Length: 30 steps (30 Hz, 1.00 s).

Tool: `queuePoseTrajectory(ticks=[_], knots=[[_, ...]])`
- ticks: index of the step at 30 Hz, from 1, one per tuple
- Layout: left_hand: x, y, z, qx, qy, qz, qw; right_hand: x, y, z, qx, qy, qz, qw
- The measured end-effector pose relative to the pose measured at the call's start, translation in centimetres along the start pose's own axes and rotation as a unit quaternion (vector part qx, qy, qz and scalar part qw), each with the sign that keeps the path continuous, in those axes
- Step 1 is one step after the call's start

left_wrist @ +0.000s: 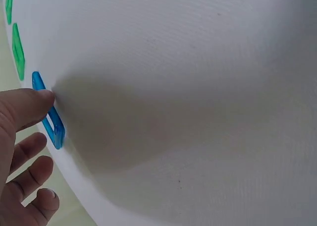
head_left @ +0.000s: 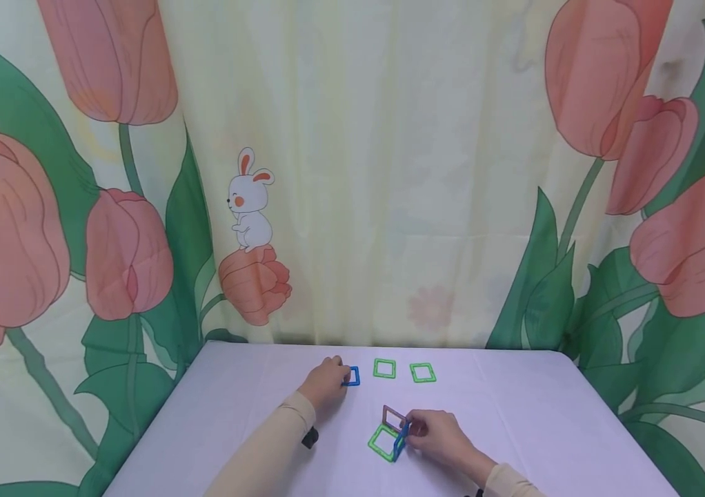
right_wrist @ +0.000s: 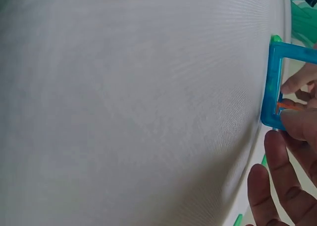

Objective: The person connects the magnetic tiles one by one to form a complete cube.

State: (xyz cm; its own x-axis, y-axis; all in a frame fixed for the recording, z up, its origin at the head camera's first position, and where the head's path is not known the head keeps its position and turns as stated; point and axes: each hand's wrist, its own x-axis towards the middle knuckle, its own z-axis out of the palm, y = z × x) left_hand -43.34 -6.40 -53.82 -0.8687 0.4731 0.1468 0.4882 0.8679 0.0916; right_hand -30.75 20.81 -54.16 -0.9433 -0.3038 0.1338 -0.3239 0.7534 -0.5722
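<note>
At the back of the table my left hand (head_left: 325, 382) pinches a blue square magnetic tile frame (head_left: 357, 377); in the left wrist view the thumb lies across this blue frame (left_wrist: 58, 132), and the index finger is mostly hidden behind it. Nearer the front, my right hand (head_left: 439, 435) holds another blue square frame (head_left: 399, 443) on edge along the right side of a green square frame (head_left: 381, 453) lying flat. An orange-brown frame (head_left: 384, 414) stands along the green one's far side. In the right wrist view, thumb and fingers grip the upright blue frame (right_wrist: 271, 87) at its lower corner.
Two more green frames, one square (head_left: 384, 377) and one slightly slanted (head_left: 423, 380), lie flat at the back, right of my left hand. A white cloth covers the table (head_left: 228, 414). Behind its far edge hangs a tulip-printed curtain (head_left: 352, 207).
</note>
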Motion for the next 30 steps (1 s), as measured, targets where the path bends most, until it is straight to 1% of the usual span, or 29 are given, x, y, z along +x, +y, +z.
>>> queuePoseTrajectory(ticks=[2, 7, 11, 14, 18, 21, 26, 30], knots=[[0.0, 0.0, 0.1, 0.008, 0.005, 0.005, 0.9999, 0.0, 0.0, 0.0, -0.004, 0.005, 0.003, 1.0000], [-0.3, 0.0, 0.0, 0.022, 0.024, 0.003, 0.9995, -0.1, -0.2, -0.1, -0.003, 0.007, 0.012, 0.9999], [-0.2, 0.0, 0.1, 0.033, 0.035, 0.010, 0.9988, -0.2, -0.2, 0.0, -0.004, 0.012, 0.017, 0.9998], [-0.1, -0.1, 0.2, 0.044, 0.030, 0.010, 0.9986, -0.3, -0.1, 0.2, -0.005, 0.017, 0.015, 0.9997], [-0.1, 0.0, 0.3, 0.044, 0.020, 0.002, 0.9988, -0.4, -0.2, 0.4, -0.004, 0.021, 0.011, 0.9997], [-0.2, 0.1, 0.1, 0.045, 0.018, 0.001, 0.9988, -0.4, -0.3, 0.6, -0.002, 0.021, 0.012, 0.9997], [-0.4, 0.5, -0.8, 0.048, 0.017, 0.007, 0.9987, -0.4, -0.6, 0.6, 0.001, 0.020, 0.017, 0.9996], [-0.1, 1.0, -1.6, 0.053, 0.011, 0.015, 0.9984, -0.5, -0.8, 0.3, 0.006, 0.017, 0.020, 0.9996]])
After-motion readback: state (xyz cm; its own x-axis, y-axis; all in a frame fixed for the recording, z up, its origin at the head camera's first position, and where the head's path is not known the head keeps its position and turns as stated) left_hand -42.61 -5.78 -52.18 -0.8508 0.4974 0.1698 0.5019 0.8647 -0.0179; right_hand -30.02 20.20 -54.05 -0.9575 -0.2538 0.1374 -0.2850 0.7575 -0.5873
